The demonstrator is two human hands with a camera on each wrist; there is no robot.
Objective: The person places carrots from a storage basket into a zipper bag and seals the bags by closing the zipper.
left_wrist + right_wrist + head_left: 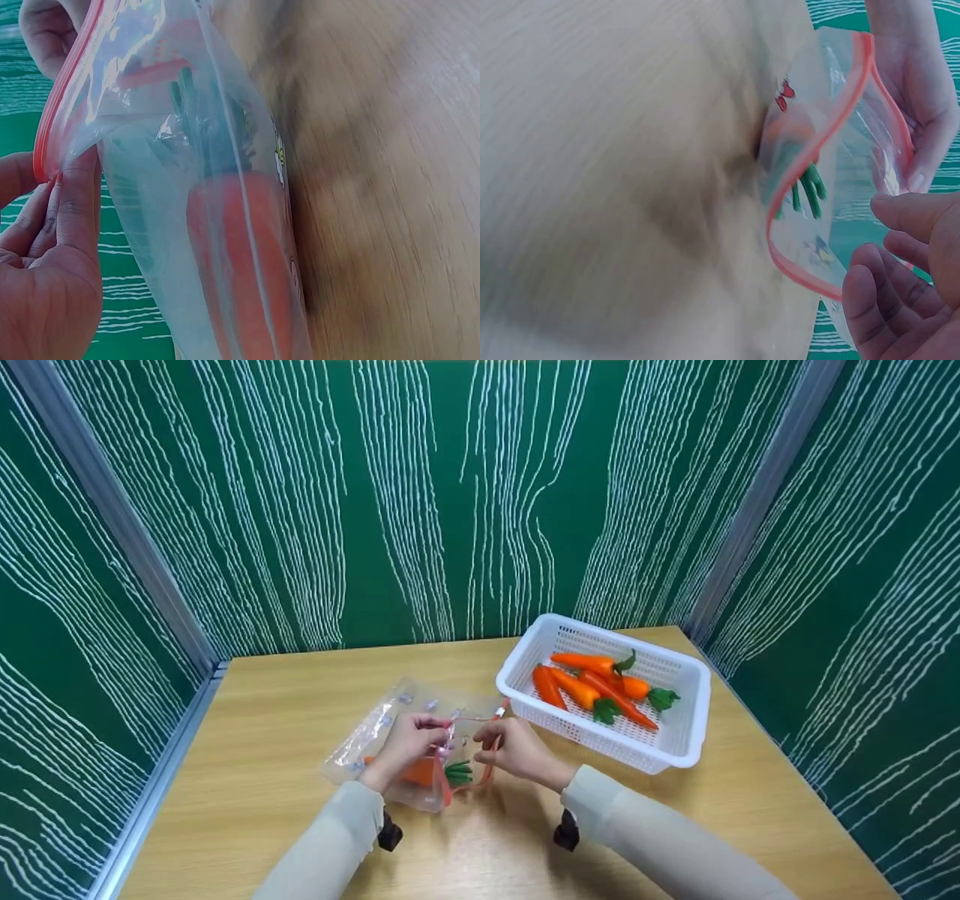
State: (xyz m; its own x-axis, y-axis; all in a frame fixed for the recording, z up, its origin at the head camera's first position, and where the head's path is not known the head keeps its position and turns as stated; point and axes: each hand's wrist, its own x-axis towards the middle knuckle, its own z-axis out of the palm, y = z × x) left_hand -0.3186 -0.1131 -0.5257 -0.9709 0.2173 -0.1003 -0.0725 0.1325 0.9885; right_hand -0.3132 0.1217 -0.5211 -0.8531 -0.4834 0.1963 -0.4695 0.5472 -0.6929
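A clear zip bag (367,735) with a red-orange zip edge lies on the table, its mouth spread apart. Inside is an orange carrot (240,262) whose green top (810,191) points toward the mouth. My left hand (409,746) pinches the zip edge on one side, as the left wrist view shows. At the opposite side of the mouth is my right hand (517,750). Its thumb and fingers (870,289) stand apart, bent loosely beside the zip edge. Whether they touch the plastic is hard to tell.
A white perforated basket (517,660) stands to the right behind the hands, holding several orange carrots (577,686) with green tops. Under everything is a wooden table (262,810). Green panels (390,510) with white wavy lines rise around its back and sides.
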